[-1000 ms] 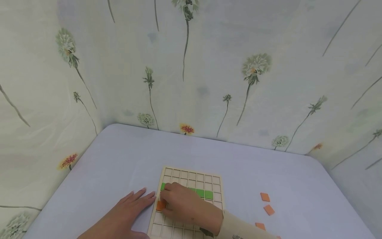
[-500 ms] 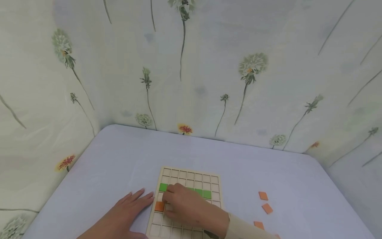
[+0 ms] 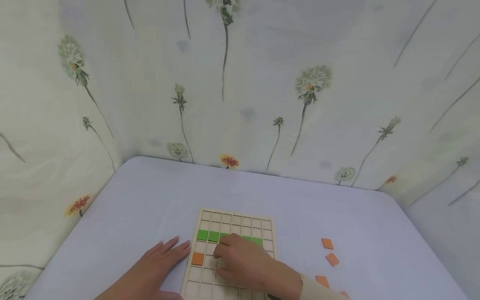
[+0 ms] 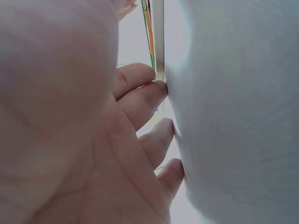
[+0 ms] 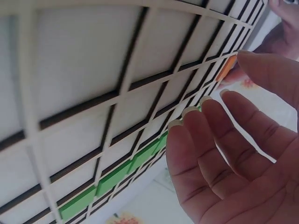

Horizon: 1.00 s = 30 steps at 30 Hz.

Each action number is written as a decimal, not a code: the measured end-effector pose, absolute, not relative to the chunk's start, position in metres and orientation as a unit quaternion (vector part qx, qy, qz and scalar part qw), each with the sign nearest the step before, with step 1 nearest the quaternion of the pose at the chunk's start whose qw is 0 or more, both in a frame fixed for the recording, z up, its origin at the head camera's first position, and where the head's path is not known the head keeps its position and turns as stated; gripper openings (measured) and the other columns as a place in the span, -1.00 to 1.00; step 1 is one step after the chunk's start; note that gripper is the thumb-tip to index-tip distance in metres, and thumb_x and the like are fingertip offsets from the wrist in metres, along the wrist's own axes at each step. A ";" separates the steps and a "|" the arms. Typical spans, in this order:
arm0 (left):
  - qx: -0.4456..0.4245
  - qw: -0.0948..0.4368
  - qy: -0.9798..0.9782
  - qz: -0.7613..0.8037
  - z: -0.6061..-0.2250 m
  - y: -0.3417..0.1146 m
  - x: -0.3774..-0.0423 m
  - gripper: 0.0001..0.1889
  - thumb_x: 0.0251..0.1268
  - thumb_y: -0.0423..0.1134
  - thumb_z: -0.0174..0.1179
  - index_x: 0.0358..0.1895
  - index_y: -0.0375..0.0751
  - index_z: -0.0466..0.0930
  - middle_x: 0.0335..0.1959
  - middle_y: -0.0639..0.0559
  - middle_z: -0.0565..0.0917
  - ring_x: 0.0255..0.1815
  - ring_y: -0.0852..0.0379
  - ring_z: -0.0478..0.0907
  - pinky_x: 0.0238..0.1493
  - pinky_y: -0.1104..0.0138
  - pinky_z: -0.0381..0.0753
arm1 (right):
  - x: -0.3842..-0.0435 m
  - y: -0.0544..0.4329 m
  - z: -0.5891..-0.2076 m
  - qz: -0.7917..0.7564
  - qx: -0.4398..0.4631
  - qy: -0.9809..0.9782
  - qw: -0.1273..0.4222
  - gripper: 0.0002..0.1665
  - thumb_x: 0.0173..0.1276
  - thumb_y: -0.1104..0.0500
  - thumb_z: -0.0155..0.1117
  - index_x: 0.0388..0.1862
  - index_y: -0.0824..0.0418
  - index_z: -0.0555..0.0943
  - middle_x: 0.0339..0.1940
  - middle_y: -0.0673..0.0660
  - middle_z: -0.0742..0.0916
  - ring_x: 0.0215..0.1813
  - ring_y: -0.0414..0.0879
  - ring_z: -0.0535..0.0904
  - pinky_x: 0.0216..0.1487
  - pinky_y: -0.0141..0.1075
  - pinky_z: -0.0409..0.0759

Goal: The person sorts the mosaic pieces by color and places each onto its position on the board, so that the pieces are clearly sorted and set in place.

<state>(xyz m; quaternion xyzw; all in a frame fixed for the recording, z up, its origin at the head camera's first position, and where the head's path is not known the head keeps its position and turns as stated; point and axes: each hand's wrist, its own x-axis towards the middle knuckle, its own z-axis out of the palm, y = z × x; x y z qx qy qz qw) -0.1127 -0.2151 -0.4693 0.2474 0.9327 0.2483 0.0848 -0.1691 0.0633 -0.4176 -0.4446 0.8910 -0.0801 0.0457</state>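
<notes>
A pale wooden grid board lies on the table, bearing a row of green tiles partly covered by my right hand. One orange tile sits in a cell of the leftmost column, two rows nearer me than the green row. My right hand hovers over the board's middle, fingers loosely bent; in the right wrist view nothing shows between its thumb and fingers. Flat on the table, my left hand spreads its fingers with the tips close to the board's left edge; I cannot tell whether they touch it.
Several loose orange tiles lie on the table to the right of the board, the nearest partly hidden by my right sleeve. The pale table backs onto a flower-patterned cloth.
My right hand has shifted right across the board, away from the orange tile, uncovering more green tiles at the left. My left hand stays in place. The head view has turned slightly.
</notes>
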 end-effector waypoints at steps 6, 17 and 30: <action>0.273 0.065 0.934 0.220 -0.472 -0.216 -0.113 0.11 0.11 0.55 0.25 0.59 -0.16 0.34 0.58 -0.02 0.39 0.60 -0.26 0.21 0.46 -0.25 0.22 | -0.165 0.078 -0.416 -0.087 -0.433 0.896 0.041 -0.76 0.31 0.06 0.48 -0.05 0.01 0.77 -0.10 -0.19 0.68 -0.03 -0.29 0.58 -0.03 -0.41 0.61; 0.279 0.050 0.933 0.219 -0.473 -0.216 -0.113 0.12 0.11 0.57 0.22 0.59 -0.17 0.34 0.57 -0.03 0.40 0.59 -0.27 0.23 0.44 -0.27 0.24 | -0.157 0.107 -0.403 -0.120 -0.374 0.916 0.082 -0.71 0.37 0.02 0.48 0.03 0.03 0.74 -0.03 -0.21 0.69 0.10 -0.26 0.57 0.04 -0.30 0.64; 0.295 0.040 0.935 0.192 -0.479 -0.218 -0.114 0.08 0.22 0.58 0.10 0.60 -0.18 0.32 0.58 -0.04 0.38 0.58 -0.29 0.23 0.40 -0.29 0.27 | -0.152 0.145 -0.403 -0.144 -0.348 0.923 0.082 -0.67 0.42 0.02 0.44 0.10 0.08 0.71 0.03 -0.15 0.71 0.14 -0.16 0.59 0.14 -0.18 0.62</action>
